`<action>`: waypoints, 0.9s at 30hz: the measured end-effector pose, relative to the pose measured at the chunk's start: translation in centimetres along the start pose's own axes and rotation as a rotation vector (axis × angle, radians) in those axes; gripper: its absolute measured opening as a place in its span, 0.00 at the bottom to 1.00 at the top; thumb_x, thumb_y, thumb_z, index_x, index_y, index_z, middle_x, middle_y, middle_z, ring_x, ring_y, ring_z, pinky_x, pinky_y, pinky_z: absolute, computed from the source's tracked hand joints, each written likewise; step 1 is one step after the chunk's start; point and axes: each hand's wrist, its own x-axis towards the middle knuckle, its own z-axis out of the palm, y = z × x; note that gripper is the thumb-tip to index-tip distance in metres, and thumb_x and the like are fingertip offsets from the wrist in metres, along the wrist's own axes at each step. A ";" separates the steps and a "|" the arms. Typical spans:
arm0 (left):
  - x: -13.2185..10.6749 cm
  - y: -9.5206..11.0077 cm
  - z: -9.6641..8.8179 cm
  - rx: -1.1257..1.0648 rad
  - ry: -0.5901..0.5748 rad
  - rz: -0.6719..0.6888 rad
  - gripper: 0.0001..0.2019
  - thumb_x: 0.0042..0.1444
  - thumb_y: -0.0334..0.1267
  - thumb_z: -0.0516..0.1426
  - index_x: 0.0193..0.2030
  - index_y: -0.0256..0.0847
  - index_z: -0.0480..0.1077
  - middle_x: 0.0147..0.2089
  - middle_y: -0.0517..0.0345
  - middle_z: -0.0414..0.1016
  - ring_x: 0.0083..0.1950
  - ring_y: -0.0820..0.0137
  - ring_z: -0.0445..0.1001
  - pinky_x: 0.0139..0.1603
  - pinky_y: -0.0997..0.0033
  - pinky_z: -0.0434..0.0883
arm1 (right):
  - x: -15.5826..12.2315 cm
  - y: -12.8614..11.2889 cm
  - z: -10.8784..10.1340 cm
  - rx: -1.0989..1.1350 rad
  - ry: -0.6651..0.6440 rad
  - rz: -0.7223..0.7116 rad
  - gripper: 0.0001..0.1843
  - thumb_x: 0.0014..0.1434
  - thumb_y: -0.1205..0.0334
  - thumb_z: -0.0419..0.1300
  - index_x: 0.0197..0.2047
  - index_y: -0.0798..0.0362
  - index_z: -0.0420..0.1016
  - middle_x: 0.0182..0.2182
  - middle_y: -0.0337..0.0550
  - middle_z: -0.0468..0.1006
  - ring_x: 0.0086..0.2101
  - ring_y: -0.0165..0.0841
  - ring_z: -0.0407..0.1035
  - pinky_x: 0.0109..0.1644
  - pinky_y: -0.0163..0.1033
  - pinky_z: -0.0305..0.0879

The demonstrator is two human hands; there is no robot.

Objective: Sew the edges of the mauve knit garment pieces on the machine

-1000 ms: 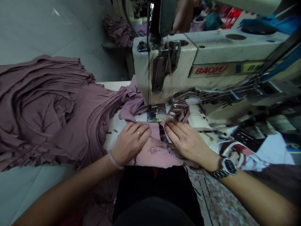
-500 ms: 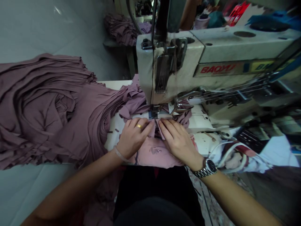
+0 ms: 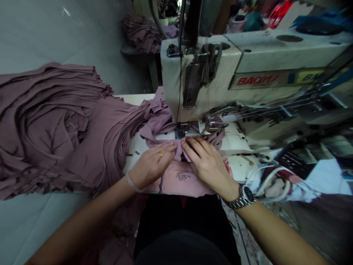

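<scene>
Cloth piece (image 3: 179, 180), mauve, lies on the machine table (image 3: 239, 165) right in front of the presser foot (image 3: 182, 131), far edge bunched at the foot. Left hand (image 3: 153, 165) rests palm down on its left part, fingers stretched and pressing, gripping nothing; ring (image 3: 160, 154) on one finger. Right hand (image 3: 205, 163) lies palm down on the right part, fingers flat, tips just short of the foot. Fingertips of both hands nearly meet over a raised fold. Sewing machine (image 3: 248, 73) stands behind. Pile of cloth (image 3: 55, 129), same mauve, lies to the left, well apart. Watch (image 3: 244, 197) on right wrist.
</scene>
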 end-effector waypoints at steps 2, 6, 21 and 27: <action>-0.3 -0.1 0.0 0.009 -0.052 0.027 0.14 0.65 0.28 0.47 0.55 0.32 0.66 0.56 0.44 0.73 0.60 0.64 0.71 0.59 0.58 0.72 | 0.1 0.0 -0.1 -0.008 0.011 0.003 0.25 0.62 0.69 0.54 0.62 0.62 0.65 0.58 0.55 0.68 0.55 0.45 0.59 0.56 0.49 0.63; 0.0 0.1 0.5 0.124 -0.096 -0.017 0.15 0.65 0.29 0.48 0.57 0.32 0.66 0.54 0.44 0.73 0.55 0.60 0.72 0.51 0.56 0.73 | -0.1 0.0 0.2 -0.005 0.050 -0.006 0.25 0.61 0.69 0.54 0.62 0.63 0.65 0.58 0.56 0.69 0.54 0.46 0.59 0.54 0.50 0.64; 1.9 2.0 1.1 0.283 -0.128 -0.206 0.17 0.63 0.33 0.50 0.58 0.35 0.69 0.56 0.45 0.72 0.52 0.59 0.70 0.46 0.59 0.65 | -0.1 -0.5 0.4 0.090 0.088 0.048 0.23 0.63 0.70 0.51 0.61 0.65 0.64 0.58 0.56 0.69 0.56 0.45 0.60 0.57 0.50 0.62; 2.0 2.2 0.9 0.276 -0.179 -0.205 0.19 0.64 0.31 0.49 0.60 0.33 0.67 0.59 0.45 0.70 0.56 0.60 0.68 0.50 0.60 0.64 | 0.2 -0.3 0.1 0.017 0.066 0.025 0.23 0.63 0.70 0.51 0.61 0.65 0.65 0.58 0.56 0.69 0.56 0.44 0.59 0.56 0.48 0.62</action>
